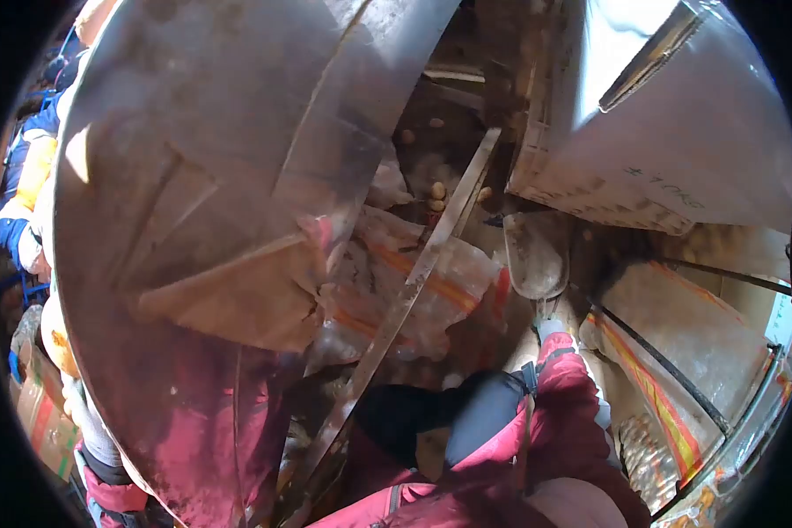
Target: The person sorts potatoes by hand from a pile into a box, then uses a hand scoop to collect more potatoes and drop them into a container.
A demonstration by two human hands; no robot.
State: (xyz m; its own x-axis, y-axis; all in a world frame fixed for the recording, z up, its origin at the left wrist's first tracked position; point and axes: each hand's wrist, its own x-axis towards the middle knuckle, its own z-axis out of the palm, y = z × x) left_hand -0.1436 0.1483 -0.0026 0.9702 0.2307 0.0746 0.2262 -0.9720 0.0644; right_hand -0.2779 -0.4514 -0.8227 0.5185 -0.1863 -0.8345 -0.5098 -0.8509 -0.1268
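Head view: a scoop point(537, 255) is held right of the frame's centre by the right hand point(550, 326), which is seen closed about the handle end; the scoop's bowl is pointed toward the top of the frame, and the hand is followed below by a maroon sleeve point(565, 387); what appears to be the left hand point(65, 356) is partly seen at the left edge, above a grey cuff point(99, 433), beside the curved rim of a large dull, reflective sheet point(194, 132); how far its fingers are opened, and whether anything is gripped by them, cannot be told.

Most of the left half of the frame is covered by the sheet; to its right, a long narrow strip point(414, 273) is set slantwise from the lower centre toward the upper centre; crumpled clear plastic with orange bands point(466, 286) is crossed by that strip; small rounded pieces point(437, 190) are scattered near the upper centre, left of the scoop.

The upper right is filled by a large white box point(678, 141), marked with handwriting; below it, at the right, a sack with red and yellow stripes point(678, 352) is crossed by a dark rod point(664, 365); at the upper left edge, a person in blue and orange clothing point(33, 172) is partly seen beyond the sheet.
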